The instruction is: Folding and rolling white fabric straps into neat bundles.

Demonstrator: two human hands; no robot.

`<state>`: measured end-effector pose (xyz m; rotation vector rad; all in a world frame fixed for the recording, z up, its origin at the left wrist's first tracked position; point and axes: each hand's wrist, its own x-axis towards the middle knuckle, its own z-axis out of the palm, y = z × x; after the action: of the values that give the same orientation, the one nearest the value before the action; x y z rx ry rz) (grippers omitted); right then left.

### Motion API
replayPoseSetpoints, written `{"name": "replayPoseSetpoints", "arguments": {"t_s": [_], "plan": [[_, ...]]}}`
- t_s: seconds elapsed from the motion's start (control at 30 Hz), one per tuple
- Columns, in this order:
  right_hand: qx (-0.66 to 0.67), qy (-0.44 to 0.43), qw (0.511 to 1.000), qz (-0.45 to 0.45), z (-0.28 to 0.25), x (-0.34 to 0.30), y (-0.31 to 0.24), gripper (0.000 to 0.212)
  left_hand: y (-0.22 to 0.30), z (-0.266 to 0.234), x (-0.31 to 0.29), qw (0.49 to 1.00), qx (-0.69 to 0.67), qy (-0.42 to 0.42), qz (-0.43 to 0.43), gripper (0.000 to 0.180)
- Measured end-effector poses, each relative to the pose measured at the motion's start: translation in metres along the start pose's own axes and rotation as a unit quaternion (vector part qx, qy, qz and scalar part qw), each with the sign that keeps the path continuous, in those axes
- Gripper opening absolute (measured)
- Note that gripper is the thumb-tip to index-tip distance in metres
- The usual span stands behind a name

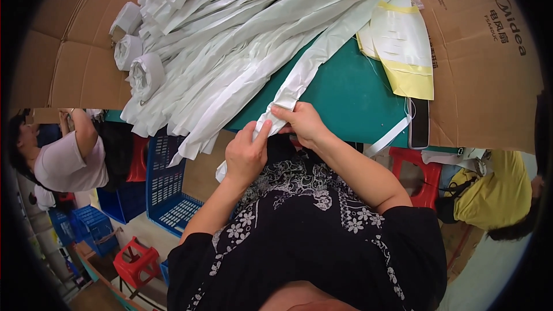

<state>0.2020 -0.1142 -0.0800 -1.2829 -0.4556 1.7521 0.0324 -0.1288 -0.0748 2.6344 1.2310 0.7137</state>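
Nearest the body, the left hand [246,152] is grasping a white strip [311,60], its fingers curling closely around the material. A pale end piece [221,171] is showing just below that hand, though whether it is belonging to the same strip cannot be told, the hand covering the join. Slightly farther out and to the right, the right hand [302,121] is also grasping the strip — its thumb is pressing on the upper face, close beside a raised fold. Both hands are working near one another at the near edge of the green surface [345,103]. The governing relation is as follows: the strip is lying with its long axis on a diagonal, running from the hands away and to the right, so that the right hand is sitting nearer the long run and the left hand is sitting nearer the body. Down to the left, a blue crate [164,158] is standing below the surface. Beyond the hands, a pile of white strips [242,29] is covering the left and far part of the surface, its lengths converging toward the far right — the held strip is flanking its right side. Farther right, a white-and-yellow packet [400,43] is resting against brown cardboard [489,92].
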Motion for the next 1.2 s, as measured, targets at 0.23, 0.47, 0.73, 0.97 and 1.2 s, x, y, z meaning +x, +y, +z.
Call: {"name": "replayPoseSetpoints", "arguments": {"t_s": [0.23, 0.47, 0.73, 0.97, 1.2], "plan": [[-0.081, -0.058, 0.993, -0.06, -0.022, -0.003, -0.027, 0.018, -0.027, -0.028, -0.022, 0.793, -0.537, -0.224, -0.181, 0.049], [0.011, -0.073, 0.997, 0.028, -0.025, 0.001, -0.012, 0.02, -0.053, -0.027, -0.022, 0.964, -0.021, -0.009, 0.264, 0.051], [0.003, -0.116, 0.993, 0.001, -0.015, -0.002, -0.011, 0.036, -0.045, -0.028, -0.017, 0.927, -0.347, -0.14, 0.024, 0.023], [0.126, -0.174, 0.972, -0.092, 0.011, -0.01, 0.011, 0.042, 0.037, -0.019, -0.011, 0.538, -0.732, 0.239, -0.343, 0.026], [-0.062, -0.046, 0.994, -0.079, 0.004, -0.015, 0.007, 0.02, -0.017, 0.001, -0.059, 0.925, -0.354, 0.139, -0.02, 0.07]]}}
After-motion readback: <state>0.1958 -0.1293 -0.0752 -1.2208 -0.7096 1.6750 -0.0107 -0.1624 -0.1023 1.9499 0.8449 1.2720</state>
